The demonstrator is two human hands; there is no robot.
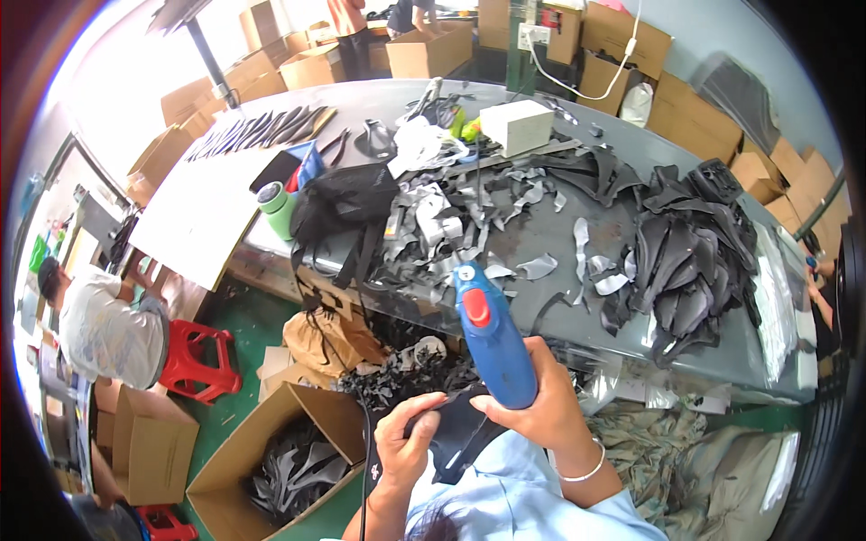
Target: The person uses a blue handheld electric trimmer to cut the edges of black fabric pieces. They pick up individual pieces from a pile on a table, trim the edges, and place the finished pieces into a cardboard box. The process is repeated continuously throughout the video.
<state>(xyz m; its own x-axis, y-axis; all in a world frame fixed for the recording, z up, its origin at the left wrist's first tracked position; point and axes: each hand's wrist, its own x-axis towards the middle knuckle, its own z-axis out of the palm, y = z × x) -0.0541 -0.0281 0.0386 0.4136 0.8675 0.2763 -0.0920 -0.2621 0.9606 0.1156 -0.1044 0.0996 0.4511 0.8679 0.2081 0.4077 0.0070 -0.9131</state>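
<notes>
My right hand [557,406] is wrapped round a blue handheld power tool [502,356] with a red switch. The tool points away from me, toward the table; its exact kind I cannot make out. In my left hand [404,444], thumb and fingers pinch the edge of a black moulded piece [458,435], held in front of my body below the tool. Part of that piece lies behind the right hand's thumb. Just beyond the tool, grey and black offcuts [537,266] are scattered over the grey table [550,316].
A pile of black moulded pieces [690,261] lies on the right. Left on the table are a black bag [343,203] and a green bottle [275,212]. An open carton [221,478] of black pieces stands lower left. A person [113,329] sits by a red stool [203,361].
</notes>
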